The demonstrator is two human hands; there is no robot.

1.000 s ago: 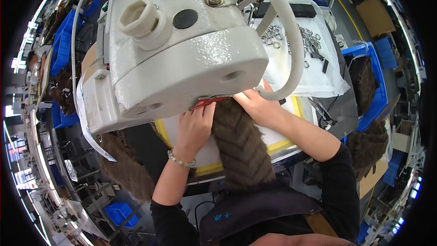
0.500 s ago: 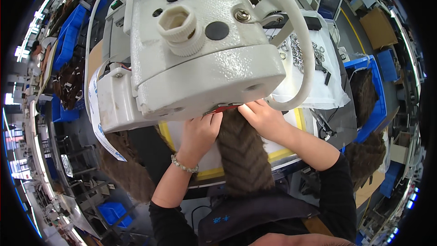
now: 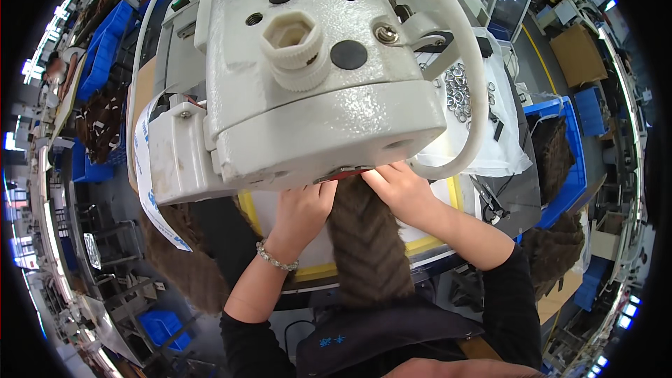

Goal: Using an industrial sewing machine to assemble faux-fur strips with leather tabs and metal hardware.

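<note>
A long brown fur strip point(image 3: 367, 245) with a chevron pattern runs from my lap up under the head of a white sewing machine point(image 3: 329, 119). At its left edge, my left hand point(image 3: 308, 203) is closed, fingers bent together against the fur. My right hand point(image 3: 395, 185) grips the right edge, its thumb lying along the strip. The machine head hides the fingertips of both hands and the far end of the strip. Beneath the fur lies a white work surface with a yellow taped border point(image 3: 420, 243).
Metal rings point(image 3: 458, 94) lie on a white sheet point(image 3: 504, 157) at the right. Beyond it stands a blue bin point(image 3: 575, 168) with brown fur. More brown fur point(image 3: 178, 266) hangs at the left. A white hose point(image 3: 479, 98) loops down beside the machine head.
The view has shifted slightly, so the machine sits a little lower and further right. Both hands keep their places on the fur strip, which has hardly moved.
</note>
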